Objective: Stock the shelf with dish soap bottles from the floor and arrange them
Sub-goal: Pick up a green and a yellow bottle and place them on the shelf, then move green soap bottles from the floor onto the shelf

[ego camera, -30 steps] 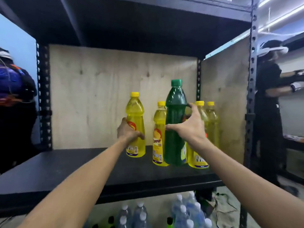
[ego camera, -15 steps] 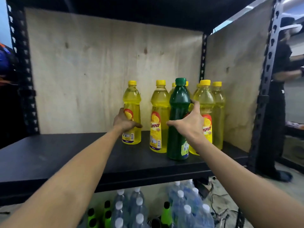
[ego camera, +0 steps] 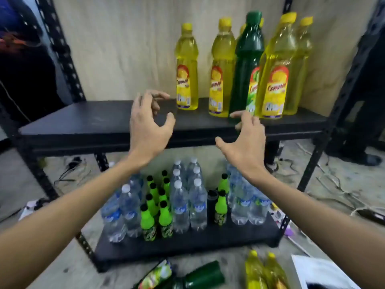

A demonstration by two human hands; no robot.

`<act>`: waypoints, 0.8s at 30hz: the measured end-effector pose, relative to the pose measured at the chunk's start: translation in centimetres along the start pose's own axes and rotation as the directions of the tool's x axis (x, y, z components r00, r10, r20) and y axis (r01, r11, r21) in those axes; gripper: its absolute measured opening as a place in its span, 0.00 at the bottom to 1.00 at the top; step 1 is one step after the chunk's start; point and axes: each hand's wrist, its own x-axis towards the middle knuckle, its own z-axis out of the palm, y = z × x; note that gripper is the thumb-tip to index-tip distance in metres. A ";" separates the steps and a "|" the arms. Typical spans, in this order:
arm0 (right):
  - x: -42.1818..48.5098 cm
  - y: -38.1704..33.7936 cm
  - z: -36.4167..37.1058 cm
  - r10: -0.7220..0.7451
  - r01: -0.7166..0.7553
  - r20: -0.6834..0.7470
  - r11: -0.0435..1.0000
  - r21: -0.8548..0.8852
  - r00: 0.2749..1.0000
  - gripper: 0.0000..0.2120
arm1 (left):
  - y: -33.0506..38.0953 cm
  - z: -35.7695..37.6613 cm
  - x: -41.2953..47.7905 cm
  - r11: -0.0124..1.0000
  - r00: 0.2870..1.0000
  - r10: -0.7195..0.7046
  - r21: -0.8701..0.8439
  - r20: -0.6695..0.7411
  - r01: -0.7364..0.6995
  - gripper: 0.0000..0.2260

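Observation:
Several yellow dish soap bottles stand upright on the black shelf (ego camera: pixel 93 122), one apart at the left (ego camera: pixel 186 67), another beside it (ego camera: pixel 221 67), and a cluster at the right (ego camera: pixel 277 67). A dark green bottle (ego camera: pixel 246 59) stands among them. My left hand (ego camera: pixel 149 126) hovers open in front of the shelf edge, holding nothing. Open and empty as well, my right hand (ego camera: pixel 244 140) hangs just below the green bottle's base. On the floor lie a green bottle (ego camera: pixel 200 276) on its side and two yellow bottles (ego camera: pixel 264 272).
The lower shelf (ego camera: pixel 187 243) holds several clear water bottles (ego camera: pixel 195 205) and small bright-green bottles (ego camera: pixel 148 217). Cables lie across the floor (ego camera: pixel 337 184). A person in dark clothes stands at the left (ego camera: pixel 23 59); another person's leg and shoe show at the right (ego camera: pixel 366 122). White paper (ego camera: pixel 325 272) lies bottom right.
Both hands have let go of the yellow and green bottles and pulled back from the shelf. The view has tilted down, bringing the lower shelf and floor bottles into sight.

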 end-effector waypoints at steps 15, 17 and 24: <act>-32.8 20.5 24.3 0.338 0.448 0.936 0.825 -0.345 0.098 0.43 | -24.7 -5.7 -45.1 0.678 0.060 -0.718 0.677 0.694 0.287 0.24; -33.2 21.9 26.7 0.343 0.529 0.939 0.793 -0.302 0.022 0.48 | -27.2 -5.3 -46.9 0.672 -0.049 -0.716 0.706 0.697 0.224 0.33; -36.0 24.3 31.9 0.335 0.712 0.939 0.679 -0.178 -0.084 0.50 | -30.6 -3.3 -51.6 0.686 -0.207 -0.672 0.703 0.712 0.190 0.46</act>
